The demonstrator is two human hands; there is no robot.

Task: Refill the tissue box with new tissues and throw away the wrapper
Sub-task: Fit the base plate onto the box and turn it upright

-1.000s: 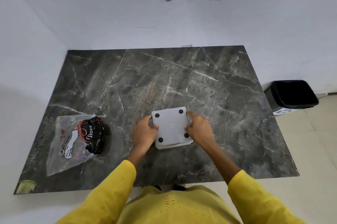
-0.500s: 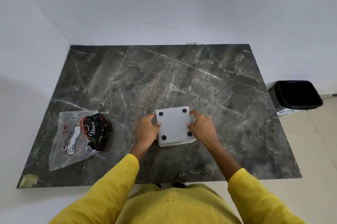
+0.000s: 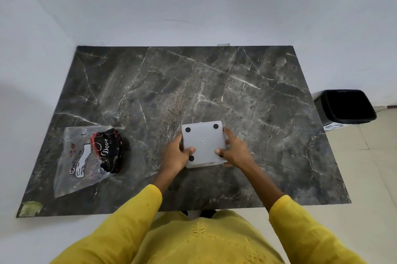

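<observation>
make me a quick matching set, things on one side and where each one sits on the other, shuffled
Things:
1. tissue box
2. clear packet
3. black bin
4. green patch

Places:
A. on the floor, right of the table
B. near-left table corner
C. upside down between left hand and right hand
D. lying on the table's left side

Pairs: 1-C, 2-D, 3-A, 4-B

The tissue box [image 3: 203, 142] sits on the table [image 3: 236, 83], tissue packet [image 3: 90, 156] left, bin [image 3: 345, 106] right.
</observation>
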